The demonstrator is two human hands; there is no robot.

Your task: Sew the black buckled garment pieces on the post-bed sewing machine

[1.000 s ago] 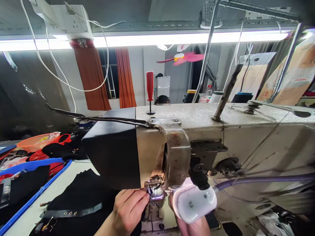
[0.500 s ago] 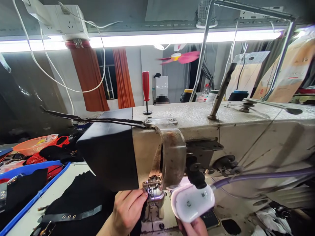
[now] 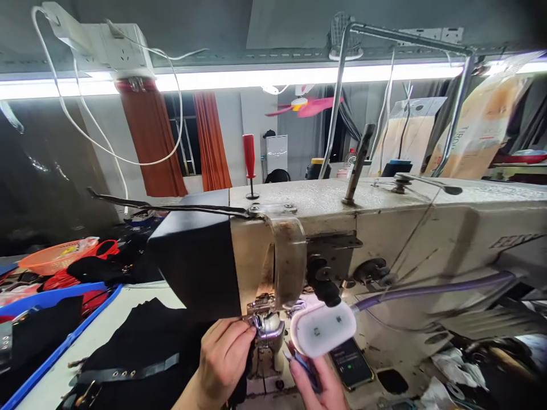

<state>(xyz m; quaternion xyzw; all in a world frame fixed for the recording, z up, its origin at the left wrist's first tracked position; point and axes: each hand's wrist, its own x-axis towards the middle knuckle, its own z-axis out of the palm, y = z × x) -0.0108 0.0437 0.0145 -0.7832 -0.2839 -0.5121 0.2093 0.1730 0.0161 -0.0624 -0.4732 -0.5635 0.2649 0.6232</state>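
At the needle end of a sewing machine (image 3: 252,256), my left hand (image 3: 226,354) is closed, thumb and fingertips pinched together beside the metal presser foot parts (image 3: 269,330). Whatever sits between those fingertips is too small to make out. Below the white lamp head (image 3: 327,328), my right hand (image 3: 321,387) grips small blue-handled thread snips (image 3: 304,364). Their tips point left toward the machine's needle area, a short way from my left fingers. Black fabric (image 3: 141,336) with an eyeleted strap lies left of my left hand.
A phone (image 3: 351,363) lies on the machine bed right of my right hand. A blue tray (image 3: 85,322) holds black pieces at the left, with an orange basket (image 3: 60,254) behind. A red-handled screwdriver (image 3: 249,162) stands on the machine head. A purple flexible lamp arm (image 3: 427,293) runs right.
My right hand has risen from behind the lamp, and the snips in it now show. My left hand keeps its pinch by the presser foot. The view has turned slightly right.
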